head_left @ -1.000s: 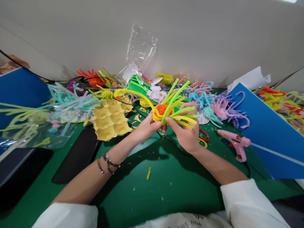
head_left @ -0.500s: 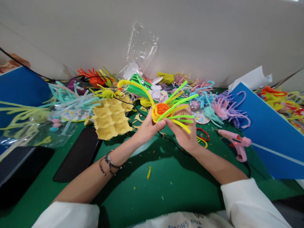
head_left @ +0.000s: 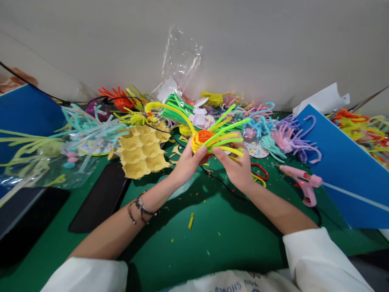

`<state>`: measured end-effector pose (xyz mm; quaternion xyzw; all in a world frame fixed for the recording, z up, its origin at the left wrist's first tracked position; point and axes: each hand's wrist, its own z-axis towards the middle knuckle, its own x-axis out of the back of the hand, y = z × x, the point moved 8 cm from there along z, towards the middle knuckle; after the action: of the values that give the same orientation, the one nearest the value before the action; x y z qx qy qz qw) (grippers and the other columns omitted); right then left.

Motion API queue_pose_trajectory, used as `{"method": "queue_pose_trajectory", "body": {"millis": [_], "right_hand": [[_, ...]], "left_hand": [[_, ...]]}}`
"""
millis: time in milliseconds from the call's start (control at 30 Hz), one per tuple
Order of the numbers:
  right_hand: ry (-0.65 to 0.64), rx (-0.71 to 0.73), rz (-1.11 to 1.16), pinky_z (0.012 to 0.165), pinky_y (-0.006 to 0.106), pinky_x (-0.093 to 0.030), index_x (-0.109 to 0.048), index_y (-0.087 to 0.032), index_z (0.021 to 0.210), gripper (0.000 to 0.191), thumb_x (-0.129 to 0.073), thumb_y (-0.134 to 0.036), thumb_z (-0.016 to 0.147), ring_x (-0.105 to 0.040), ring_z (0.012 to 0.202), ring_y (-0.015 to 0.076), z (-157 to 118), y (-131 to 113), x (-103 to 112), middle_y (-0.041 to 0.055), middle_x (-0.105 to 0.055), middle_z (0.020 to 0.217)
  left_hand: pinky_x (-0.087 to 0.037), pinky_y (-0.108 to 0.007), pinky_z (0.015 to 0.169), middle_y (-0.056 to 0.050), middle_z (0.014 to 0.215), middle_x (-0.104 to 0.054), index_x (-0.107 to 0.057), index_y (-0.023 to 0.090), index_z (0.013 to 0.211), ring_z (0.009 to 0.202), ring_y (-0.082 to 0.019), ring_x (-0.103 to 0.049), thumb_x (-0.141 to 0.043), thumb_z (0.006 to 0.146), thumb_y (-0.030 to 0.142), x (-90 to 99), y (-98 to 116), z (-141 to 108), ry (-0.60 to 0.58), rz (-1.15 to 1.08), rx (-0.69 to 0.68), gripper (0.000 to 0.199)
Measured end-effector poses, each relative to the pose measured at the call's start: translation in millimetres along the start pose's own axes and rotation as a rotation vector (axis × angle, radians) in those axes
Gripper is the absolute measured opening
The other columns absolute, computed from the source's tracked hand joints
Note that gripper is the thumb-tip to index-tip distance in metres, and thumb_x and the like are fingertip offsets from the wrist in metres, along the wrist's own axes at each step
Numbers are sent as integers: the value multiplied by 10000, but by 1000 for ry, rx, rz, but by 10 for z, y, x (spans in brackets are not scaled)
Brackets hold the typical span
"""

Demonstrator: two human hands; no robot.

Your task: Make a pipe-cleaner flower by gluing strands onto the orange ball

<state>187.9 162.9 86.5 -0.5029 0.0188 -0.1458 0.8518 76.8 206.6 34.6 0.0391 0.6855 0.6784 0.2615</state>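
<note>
A pipe-cleaner figure (head_left: 205, 135) is held up over the green table, with an orange middle, a yellow wrapped body, a long curled yellow strand to the left and several yellow and lime strands fanning right. My left hand (head_left: 189, 161) is closed around its body, thumb pressed on the near side. Pinched on the fanned strands is my right hand (head_left: 236, 169), its fingers partly hidden behind them. Red-and-yellow-handled scissors (head_left: 263, 173) lie just beyond the right wrist, partly covered.
A pink glue gun (head_left: 304, 183) lies at the right beside a blue panel (head_left: 349, 174). To the left are a yellow egg-carton piece (head_left: 141, 153) and a black phone (head_left: 100, 198). Bundles of coloured pipe cleaners (head_left: 288, 140) line the wall. Yellow scraps (head_left: 191, 221) dot the table.
The figure has shifted slightly left and tilted. My right thumb has moved away from the body, out along the strands; the left hand keeps its hold.
</note>
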Motion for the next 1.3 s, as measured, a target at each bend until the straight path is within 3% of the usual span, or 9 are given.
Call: {"method": "queue_pose_trajectory", "body": {"millis": [233,600,833,967,1167,1300], "right_hand": [[54,118,3,812,316,-468,-579,-216,801,116,-659,-291,765,-529,890,153,57,-87,82,10,-495,860],[45,186,-57,777,304,-452,-548,-224,791,110,-651,-259,773,-510,839,138,39,-181,95,-5,-476,828],[-1,160,-98,791,317,-471,-546,-219,811,113,-625,-297,794,-526,815,133,18,-157,72,-4,-488,829],[-27,171,-129,822,338,-480,-582,-221,821,104,-619,-318,805,-544,864,153,18,-154,53,5,-543,832],[-68,169,-103,862,361,-492,-620,-238,916,129,-607,-325,822,-576,938,168,14,-141,18,23,-576,932],[-77,173,-122,839,361,-498,-615,-242,928,135,-602,-325,823,-576,912,167,9,-172,11,24,-570,921]], "left_hand": [[-315,-187,463,44,633,-539,-525,188,944,530,-66,-464,-696,595,653,-16,67,38,-4,-27,-92,606],[-401,-175,501,21,778,-579,-517,224,1103,598,-76,-547,-719,542,661,53,47,32,56,-34,-75,739],[-383,-174,484,23,791,-569,-509,206,952,584,-65,-535,-734,545,638,81,70,57,46,-41,-102,634],[-336,-181,449,44,678,-533,-504,197,919,538,-65,-501,-718,580,636,63,117,59,28,-29,-150,594],[-293,-194,422,68,579,-451,-503,179,798,455,-41,-369,-708,541,683,-2,87,55,-50,-59,-142,602],[-288,-186,427,60,592,-483,-514,180,791,464,-42,-382,-716,517,688,20,57,63,-17,-99,-108,611]]}}
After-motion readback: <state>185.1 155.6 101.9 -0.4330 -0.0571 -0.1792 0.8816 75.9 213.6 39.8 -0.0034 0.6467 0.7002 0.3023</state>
